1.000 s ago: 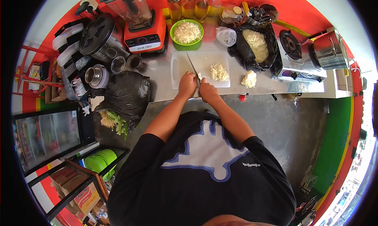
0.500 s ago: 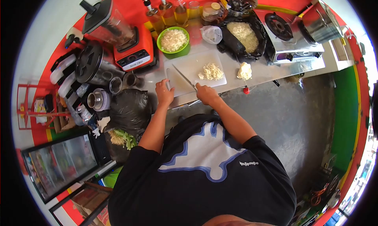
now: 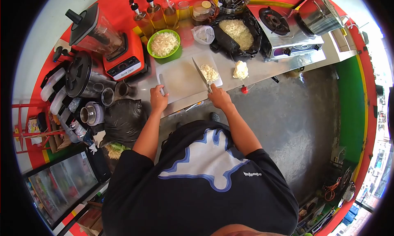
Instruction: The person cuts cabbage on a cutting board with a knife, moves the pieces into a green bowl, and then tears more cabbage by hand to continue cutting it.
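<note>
My right hand (image 3: 220, 97) is closed round the handle of a knife (image 3: 201, 73). Its blade points away from me and rests against the left side of a pile of finely cut pale vegetable (image 3: 210, 73). The pile lies near the right end of a white cutting board (image 3: 180, 80). At the board's left end, my left hand (image 3: 159, 98) grips the edge by the handle slot. A pale, lumpy vegetable piece (image 3: 241, 70) sits on the metal counter, right of the board.
Behind the board stand a green bowl (image 3: 177, 52) of shreds and a black bag (image 3: 225, 45) holding more. A red blender (image 3: 127, 55) and black plastic bag (image 3: 124, 120) are on the left. Oil bottles (image 3: 156, 16) line the back; a gas stove (image 3: 287, 34) is at right.
The knife has moved right across the board and now touches the pile, which looks more compact and slightly nearer the right edge. My left hand stays at the board's left end. The view has shifted.
</note>
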A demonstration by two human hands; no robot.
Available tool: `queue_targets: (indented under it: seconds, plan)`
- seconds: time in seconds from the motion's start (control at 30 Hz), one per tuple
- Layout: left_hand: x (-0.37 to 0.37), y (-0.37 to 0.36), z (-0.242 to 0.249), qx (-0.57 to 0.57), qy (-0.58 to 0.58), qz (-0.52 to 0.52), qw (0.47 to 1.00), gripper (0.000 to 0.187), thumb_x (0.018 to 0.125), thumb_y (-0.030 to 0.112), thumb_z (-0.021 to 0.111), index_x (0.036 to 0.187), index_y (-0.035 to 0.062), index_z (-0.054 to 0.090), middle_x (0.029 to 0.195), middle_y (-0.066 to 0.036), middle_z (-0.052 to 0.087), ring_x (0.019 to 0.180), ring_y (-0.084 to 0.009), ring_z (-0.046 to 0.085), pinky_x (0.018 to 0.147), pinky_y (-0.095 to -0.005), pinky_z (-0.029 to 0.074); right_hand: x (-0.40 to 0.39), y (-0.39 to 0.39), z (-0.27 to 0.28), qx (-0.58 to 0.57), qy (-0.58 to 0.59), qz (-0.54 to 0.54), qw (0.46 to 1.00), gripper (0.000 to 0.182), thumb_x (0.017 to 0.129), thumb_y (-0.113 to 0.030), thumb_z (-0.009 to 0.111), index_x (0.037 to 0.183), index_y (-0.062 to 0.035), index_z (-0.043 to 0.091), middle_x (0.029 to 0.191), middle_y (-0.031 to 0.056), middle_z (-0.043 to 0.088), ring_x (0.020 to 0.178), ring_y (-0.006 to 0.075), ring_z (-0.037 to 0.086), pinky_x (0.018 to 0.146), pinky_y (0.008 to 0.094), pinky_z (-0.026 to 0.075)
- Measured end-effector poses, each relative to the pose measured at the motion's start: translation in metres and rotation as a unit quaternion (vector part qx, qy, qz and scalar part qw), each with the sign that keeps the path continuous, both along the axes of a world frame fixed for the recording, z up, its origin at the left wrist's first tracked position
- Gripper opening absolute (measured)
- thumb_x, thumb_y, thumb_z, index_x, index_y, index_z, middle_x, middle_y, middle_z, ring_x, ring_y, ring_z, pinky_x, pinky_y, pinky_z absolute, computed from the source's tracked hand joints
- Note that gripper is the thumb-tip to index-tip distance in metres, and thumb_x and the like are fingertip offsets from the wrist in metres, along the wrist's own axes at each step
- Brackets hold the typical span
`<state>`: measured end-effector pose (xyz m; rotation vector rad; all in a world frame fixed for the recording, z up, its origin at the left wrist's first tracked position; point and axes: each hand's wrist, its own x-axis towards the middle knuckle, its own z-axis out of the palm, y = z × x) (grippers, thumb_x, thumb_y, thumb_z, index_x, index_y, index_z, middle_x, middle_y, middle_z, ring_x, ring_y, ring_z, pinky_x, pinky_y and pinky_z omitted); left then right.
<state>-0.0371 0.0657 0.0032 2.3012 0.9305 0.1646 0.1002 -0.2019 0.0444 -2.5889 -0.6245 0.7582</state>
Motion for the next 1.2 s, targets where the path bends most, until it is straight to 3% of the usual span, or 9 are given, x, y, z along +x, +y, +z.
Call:
queue_targets:
  seconds: [0.2,0.5,0.6,0.67,0.7,0.77,0.87,1.07,1.2]
  plan:
    - [0.004,0.006,-0.015,0.036,-0.053,0.049,0.997,0.044,0.08,0.015,0.077,0.118,0.0066,0.058,0.112,-0.014,0.058,0.095,-0.032,0.063,0.086,-0.0433,0.051,0.013,-0.015,0.01,0.087,-0.08,-0.046,0.992,0.032,0.093,-0.028,0.06,0.117,-0.0097,0.05,0.108,0.0231,0.066,0.102,0.045,0.063,0.084,0.0552,0.051]
    - [0.025,0.024,-0.009,0.079,0.135,0.055,0.986,0.037,0.084,0.028,0.07,0.1,-0.0046,0.062,0.102,-0.024,0.065,0.093,-0.0406,0.067,0.088,-0.0476,0.054,0.031,-0.033,-0.001,0.186,-0.125,-0.088,0.971,0.032,0.089,-0.021,0.066,0.111,-0.0021,0.054,0.101,0.0236,0.063,0.098,0.0441,0.061,0.08,0.0518,0.048]
    - [0.024,0.028,0.001,0.016,0.174,0.015,0.985,0.037,0.084,0.029,0.068,0.1,-0.0044,0.062,0.088,-0.021,0.068,0.083,-0.0379,0.071,0.086,-0.0474,0.056,0.037,-0.039,0.004,0.214,-0.106,-0.088,0.967,0.03,0.088,-0.022,0.067,0.106,-0.0019,0.055,0.098,0.0223,0.064,0.094,0.0422,0.062,0.077,0.0508,0.048]
    - [0.019,0.02,0.013,-0.216,0.031,0.137,0.966,0.034,0.086,0.031,0.064,0.101,0.0004,0.067,0.081,-0.01,0.068,0.068,-0.0232,0.067,0.066,-0.0358,0.055,0.043,-0.043,0.008,0.218,-0.042,-0.086,0.971,0.03,0.088,-0.022,0.067,0.105,-0.0012,0.055,0.09,0.0228,0.064,0.089,0.0434,0.062,0.075,0.0513,0.046]
    - [0.02,0.018,0.008,-0.211,0.031,0.141,0.967,0.034,0.086,0.031,0.064,0.101,0.0004,0.067,0.081,-0.01,0.068,0.068,-0.0232,0.067,0.066,-0.0358,0.055,0.047,-0.045,0.004,0.222,-0.04,-0.082,0.971,0.03,0.088,-0.022,0.067,0.105,-0.0012,0.055,0.09,0.0228,0.064,0.089,0.0434,0.062,0.075,0.0513,0.046]
    - [0.016,0.014,-0.002,-0.435,-0.152,0.166,0.872,0.032,0.094,0.037,0.061,0.099,0.005,0.064,0.075,-0.002,0.063,0.063,-0.012,0.059,0.059,-0.0306,0.047,0.052,-0.044,-0.005,0.239,-0.055,-0.07,0.967,0.029,0.088,-0.022,0.067,0.103,-0.0009,0.054,0.085,0.0234,0.063,0.085,0.0442,0.062,0.072,0.0517,0.045]
    - [0.017,-0.019,0.039,-0.476,-0.151,0.212,0.84,0.032,0.099,0.039,0.06,0.098,0.0077,0.064,0.075,0.002,0.061,0.06,-0.0084,0.049,0.058,-0.0257,0.038,0.058,-0.044,-0.006,0.257,-0.084,-0.053,0.961,0.028,0.088,-0.022,0.067,0.101,-0.0012,0.054,0.084,0.0238,0.063,0.084,0.0445,0.062,0.072,0.0521,0.045]
    - [-0.01,-0.047,0.047,-0.636,-0.168,0.127,0.742,0.02,0.096,0.029,0.066,0.096,0.0091,0.064,0.075,0.003,0.058,0.064,-0.0097,0.052,0.065,-0.0267,0.044,0.085,-0.058,-0.005,0.284,-0.062,-0.047,0.956,0.028,0.087,-0.02,0.067,0.101,0.0011,0.054,0.082,0.0258,0.062,0.083,0.0476,0.06,0.071,0.0517,0.045]
    - [-0.025,-0.073,0.066,-0.631,-0.2,0.139,0.736,0.014,0.093,0.021,0.07,0.092,0.0088,0.064,0.076,0.002,0.06,0.068,-0.0101,0.055,0.069,-0.0271,0.047,0.096,-0.059,0.005,0.337,-0.013,-0.056,0.94,0.023,0.089,-0.015,0.066,0.099,0.0009,0.054,0.079,0.0249,0.061,0.079,0.0461,0.06,0.068,0.0493,0.045]
